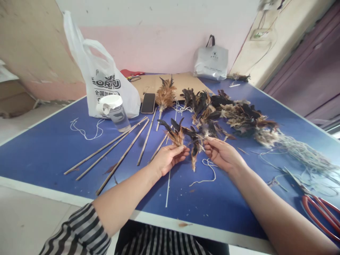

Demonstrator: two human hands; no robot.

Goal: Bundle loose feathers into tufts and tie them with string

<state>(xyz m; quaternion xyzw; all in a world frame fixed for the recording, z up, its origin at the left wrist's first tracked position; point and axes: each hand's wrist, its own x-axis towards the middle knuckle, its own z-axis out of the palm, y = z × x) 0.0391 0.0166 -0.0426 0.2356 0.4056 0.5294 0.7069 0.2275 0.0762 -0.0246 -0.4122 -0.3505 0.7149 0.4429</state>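
On a blue bench (pixel 225 205), reading the clock from midway between the hands with twelve straight ahead, the left hand (pixel 171 158) is at nine o'clock, thumb and fingers closed on the base of a brown and black bunch of feathers (pixel 175 137) whose tips fan upward. The right hand (pixel 221 153), at three, has its fingertips pinched together on a pale, fluffy tuft (pixel 205 133). Between them is a small dark cluster (pixel 196 147) with a brown tip; whether it hangs or lies on the bench, I cannot tell. A loose string (pixel 209 171) curls at five o'clock, near the right hand. Thin sticks (pixel 123 156) lie at nine, beyond the left hand. At ten stand a lidded cup (pixel 119 117) and, behind it, a white plastic bag (pixel 108 76). A phone (pixel 148 103) and a feather duster (pixel 166 95) lie side by side towards eleven. Cardboard (pixel 188 81) and a grey bag (pixel 211 63) are at twelve. A heap of feathers (pixel 239 113) spreads at two, tangled strings (pixel 305 152) at three, and red-handled scissors (pixel 306 191) at four.
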